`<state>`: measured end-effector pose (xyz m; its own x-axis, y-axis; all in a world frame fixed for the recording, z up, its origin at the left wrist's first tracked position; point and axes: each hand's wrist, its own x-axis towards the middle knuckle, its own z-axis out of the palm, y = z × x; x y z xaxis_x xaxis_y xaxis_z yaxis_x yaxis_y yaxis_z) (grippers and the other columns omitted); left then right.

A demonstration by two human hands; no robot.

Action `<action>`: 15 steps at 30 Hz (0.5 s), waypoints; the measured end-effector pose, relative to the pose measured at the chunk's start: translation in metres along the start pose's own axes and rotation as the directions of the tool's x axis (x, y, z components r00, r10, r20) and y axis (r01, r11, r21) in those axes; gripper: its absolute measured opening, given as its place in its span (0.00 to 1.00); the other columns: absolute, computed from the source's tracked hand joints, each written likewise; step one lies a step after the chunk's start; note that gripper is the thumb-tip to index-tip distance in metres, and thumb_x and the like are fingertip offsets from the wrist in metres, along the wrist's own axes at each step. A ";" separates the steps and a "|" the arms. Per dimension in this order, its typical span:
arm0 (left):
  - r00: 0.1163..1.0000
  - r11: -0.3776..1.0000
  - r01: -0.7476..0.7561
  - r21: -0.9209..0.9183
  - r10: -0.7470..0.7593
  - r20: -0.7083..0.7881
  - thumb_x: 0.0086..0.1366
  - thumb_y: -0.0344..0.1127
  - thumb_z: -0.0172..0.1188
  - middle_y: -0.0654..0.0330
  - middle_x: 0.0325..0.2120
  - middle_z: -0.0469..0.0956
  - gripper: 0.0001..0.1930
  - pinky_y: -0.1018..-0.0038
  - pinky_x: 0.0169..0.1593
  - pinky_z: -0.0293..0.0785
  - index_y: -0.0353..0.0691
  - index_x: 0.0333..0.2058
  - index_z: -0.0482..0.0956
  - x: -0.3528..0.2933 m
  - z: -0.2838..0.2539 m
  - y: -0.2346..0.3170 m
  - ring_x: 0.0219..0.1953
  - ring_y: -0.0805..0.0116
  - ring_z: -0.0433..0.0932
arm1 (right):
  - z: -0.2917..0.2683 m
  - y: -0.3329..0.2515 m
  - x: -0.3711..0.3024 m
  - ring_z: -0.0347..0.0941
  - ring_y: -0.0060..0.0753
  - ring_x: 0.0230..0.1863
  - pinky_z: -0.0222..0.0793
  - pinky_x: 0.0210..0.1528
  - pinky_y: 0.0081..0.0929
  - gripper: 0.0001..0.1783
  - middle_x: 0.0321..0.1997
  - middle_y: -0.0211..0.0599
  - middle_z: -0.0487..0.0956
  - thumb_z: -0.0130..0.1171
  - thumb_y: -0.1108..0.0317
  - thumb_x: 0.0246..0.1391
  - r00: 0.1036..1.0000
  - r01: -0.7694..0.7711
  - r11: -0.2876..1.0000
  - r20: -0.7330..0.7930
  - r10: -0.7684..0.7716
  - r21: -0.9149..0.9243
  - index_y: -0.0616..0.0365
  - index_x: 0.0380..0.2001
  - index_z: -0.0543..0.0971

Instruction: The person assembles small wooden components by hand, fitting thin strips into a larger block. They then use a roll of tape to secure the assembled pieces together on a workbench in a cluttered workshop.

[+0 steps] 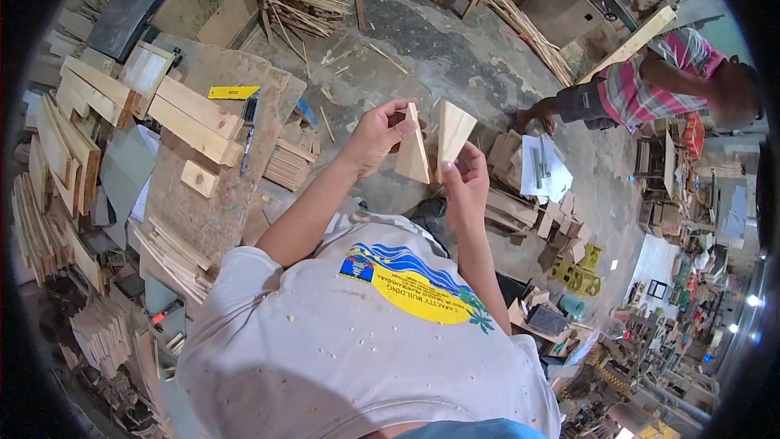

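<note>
My left hand is closed on a tapered wooden piece, with the thumb against its side near the narrow end. In my right hand is a second wedge-shaped wooden piece, gripped at its narrow lower end with the wide end up. Both pieces are pale, smooth-looking wood, held up side by side in front of my chest with a small gap between them. Some fingers of each hand are hidden behind the wood.
A workbench on the left bears boards, a small wooden block and a yellow-handled square. Wood strips lie on the floor ahead. Stacked offcuts stand to the right. Another person is at the far right.
</note>
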<state>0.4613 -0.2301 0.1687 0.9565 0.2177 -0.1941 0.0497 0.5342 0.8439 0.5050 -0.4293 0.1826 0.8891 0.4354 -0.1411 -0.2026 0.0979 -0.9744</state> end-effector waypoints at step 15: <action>0.998 0.988 0.016 -0.155 -0.007 0.059 0.75 0.34 0.53 0.61 0.49 0.79 0.22 0.70 0.52 0.79 0.43 0.66 0.68 0.030 0.000 -0.013 0.49 0.71 0.79 | -0.008 -0.004 0.019 0.80 0.29 0.47 0.79 0.50 0.30 0.27 0.51 0.40 0.78 0.58 0.67 0.65 0.935 -0.348 0.897 0.174 0.309 0.274 0.61 0.62 0.63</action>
<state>0.4893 -0.2306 0.1523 0.9715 0.1652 -0.1702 0.0200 0.6578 0.7529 0.5259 -0.4288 0.1826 0.6971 0.5930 -0.4029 -0.6031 0.1812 -0.7768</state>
